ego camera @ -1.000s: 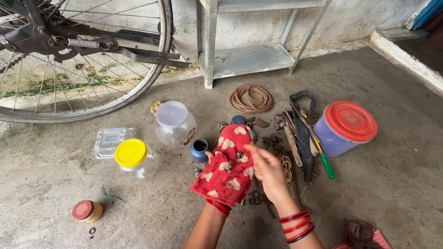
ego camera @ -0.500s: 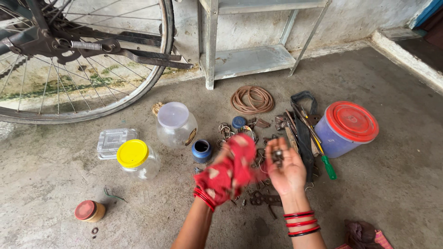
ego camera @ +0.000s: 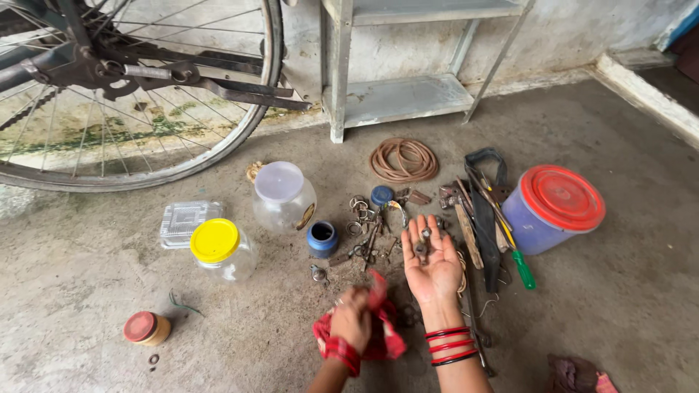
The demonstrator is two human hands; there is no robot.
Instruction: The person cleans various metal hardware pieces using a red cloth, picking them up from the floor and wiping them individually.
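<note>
Head view, looking down at a concrete floor.

Right hand: palm up, fingers spread flat, wide open. Small metal parts lie loose on the palm, apparently a nut or bolt or two; too small to tell more. Nothing pinched, they only rest there. Red bangles on that wrist.

Left hand: low, near the floor, closed in a fist on a bunched red cloth with pale patches. The cloth hangs partly out of the fist, close to or touching the floor.

Around the hands: a scatter of rusty hardware on the floor just ahead of them, rings, hooks and odd bits. Small blue pot to its left. Clear jar with yellow lid, clear jar with white lid, a flat clear plastic box. Small red-capped tin well apart at the left. To the right, a green-handled screwdriver, dark straps and sticks, then a purple tub with red lid. Coil of brown cord further back. Bicycle wheel and a grey metal shelf against the wall.

Step in hand, as I judge it: cleaned parts sit on display in the open palm while the cloth is gathered aside. Any next move calls for keeping that palm level, since the pieces lie unheld and would roll off into the scatter below.
</note>
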